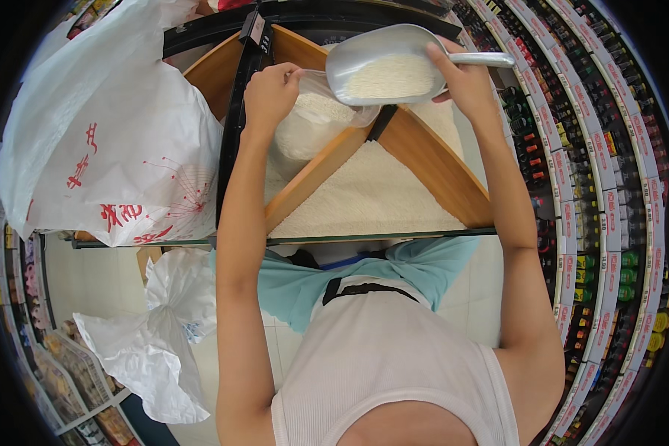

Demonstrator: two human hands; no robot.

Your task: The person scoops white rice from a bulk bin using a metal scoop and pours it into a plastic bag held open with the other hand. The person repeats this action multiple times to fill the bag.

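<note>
My left hand (271, 93) pinches the rim of a clear plastic bag (306, 131) that holds white rice grains. The bag stands in a compartment of a wooden-divided bin, behind a slanting wooden divider (318, 178). In my right hand (461, 78) is a metal scoop (387, 36), gripped at its back end near the handle. A heap of rice (393, 77) lies in the scoop. The scoop's lip reaches over the bag's mouth on the right side. Loose rice (362, 189) fills the front compartment below.
On the left, a large white woven sack (128, 145) with red printing leans by the bin's black rail (240, 100). A tied white sack (161, 334) rests lower left. Shelves of bottles (585, 195) curve along the right. A price tag holder (253, 29) tops the rail.
</note>
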